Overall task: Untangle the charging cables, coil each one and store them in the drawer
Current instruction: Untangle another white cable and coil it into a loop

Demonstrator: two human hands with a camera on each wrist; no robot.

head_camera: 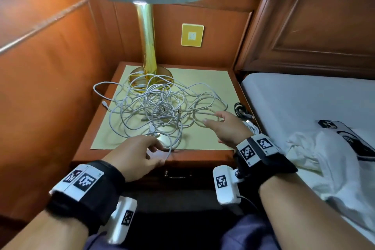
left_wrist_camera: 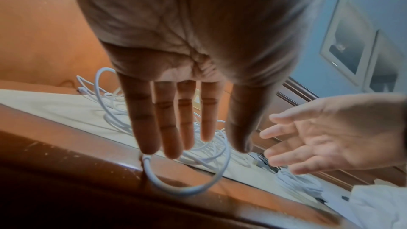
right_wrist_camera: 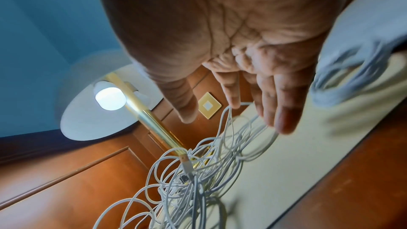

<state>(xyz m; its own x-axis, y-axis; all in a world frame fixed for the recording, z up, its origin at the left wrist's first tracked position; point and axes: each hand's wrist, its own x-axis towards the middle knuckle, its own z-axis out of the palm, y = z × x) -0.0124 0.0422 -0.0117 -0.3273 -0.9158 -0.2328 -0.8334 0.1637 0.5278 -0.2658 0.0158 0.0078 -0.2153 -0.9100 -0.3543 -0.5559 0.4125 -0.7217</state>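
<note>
The fingers of the left hand are held straight and spread, nothing gripped, their tips just above a white loop at the table's front edge. The fingers of the right hand are likewise extended and relaxed over the right side of the tangled white charging cables, which are heaped on the cream mat before the brass lamp. The drawer below is seen closed.
</note>
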